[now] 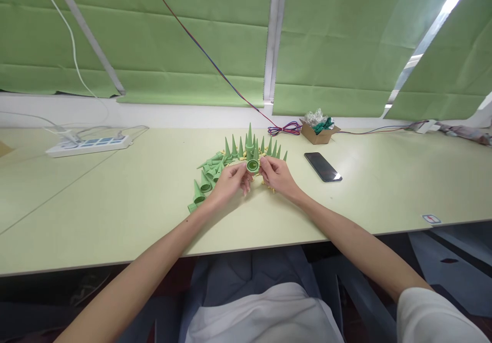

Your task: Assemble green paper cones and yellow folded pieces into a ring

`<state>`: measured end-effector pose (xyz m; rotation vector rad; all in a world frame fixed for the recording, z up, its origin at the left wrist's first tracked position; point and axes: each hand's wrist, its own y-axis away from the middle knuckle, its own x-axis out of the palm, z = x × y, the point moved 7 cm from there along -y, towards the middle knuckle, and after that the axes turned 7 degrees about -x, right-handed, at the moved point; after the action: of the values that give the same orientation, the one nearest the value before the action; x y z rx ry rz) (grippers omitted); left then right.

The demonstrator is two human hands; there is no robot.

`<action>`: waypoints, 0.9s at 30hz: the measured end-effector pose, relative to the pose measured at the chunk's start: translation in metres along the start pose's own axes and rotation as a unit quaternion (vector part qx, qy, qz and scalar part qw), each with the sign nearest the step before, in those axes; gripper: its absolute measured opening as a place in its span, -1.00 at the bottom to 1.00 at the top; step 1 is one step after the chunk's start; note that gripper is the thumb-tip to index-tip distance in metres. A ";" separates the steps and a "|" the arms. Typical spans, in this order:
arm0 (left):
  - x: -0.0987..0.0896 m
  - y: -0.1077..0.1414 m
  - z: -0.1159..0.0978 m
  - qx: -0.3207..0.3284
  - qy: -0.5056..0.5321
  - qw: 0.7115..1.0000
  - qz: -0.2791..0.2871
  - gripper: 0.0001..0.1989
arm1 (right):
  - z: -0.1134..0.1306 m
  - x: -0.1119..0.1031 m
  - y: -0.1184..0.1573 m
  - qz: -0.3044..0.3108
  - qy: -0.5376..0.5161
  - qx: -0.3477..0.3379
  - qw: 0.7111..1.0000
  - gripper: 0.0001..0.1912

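Observation:
Between my two hands is a green plastic cone (pixel 252 166), its round hollow end turned toward me. My left hand (pixel 233 180) grips its left side with closed fingers. From the right, my right hand (pixel 277 175) pinches the rim between thumb and fingers. Behind the hands, several green cones (pixel 234 148) stand point-up in a curved row. To the left lies a heap of loose green cones (pixel 205 181), some tipped on their sides. Small yellow pieces (pixel 263 154) are scattered among the standing cones and partly hidden by my hands.
A black phone (pixel 323 167) lies on the table (pixel 372 179) at right. Behind it is a small cardboard box (pixel 320 135) holding clear plastic and green material, beside a coiled red-blue cable (pixel 284 128). A white power strip (pixel 89 145) sits at far left. The table's front edge is near my lap.

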<state>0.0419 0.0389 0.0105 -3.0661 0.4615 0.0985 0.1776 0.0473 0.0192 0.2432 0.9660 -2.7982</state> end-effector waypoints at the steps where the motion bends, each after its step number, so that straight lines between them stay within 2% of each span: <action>1: 0.000 -0.001 0.002 -0.014 0.024 1.000 0.006 -0.51 | 0.001 0.000 0.000 0.007 0.009 -0.005 1.000 -0.45; 6: 0.004 0.000 0.006 -0.051 0.080 0.995 0.037 -0.45 | 0.008 0.004 0.001 0.057 0.054 -0.026 0.997 -0.47; 11: 0.003 0.001 0.003 -0.037 0.076 0.996 0.036 -0.55 | 0.006 0.004 0.001 0.073 0.072 -0.032 0.994 -0.47; 16: 0.002 0.003 0.000 -0.011 0.057 0.998 0.037 -0.56 | 0.006 0.006 0.002 0.092 0.052 -0.048 0.993 -0.52; 20: 0.001 0.005 -0.005 0.013 0.016 0.999 0.032 -0.57 | 0.007 0.008 0.002 0.097 0.058 -0.050 0.992 -0.51; 27: -0.001 0.011 -0.017 0.082 -0.145 0.986 -0.019 -0.61 | 0.004 0.007 0.002 0.099 0.089 -0.022 0.991 -0.45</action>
<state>0.0385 0.0275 0.0272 -2.8315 0.3735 0.4720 0.1705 0.0430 0.0194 0.5584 0.9789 -2.6060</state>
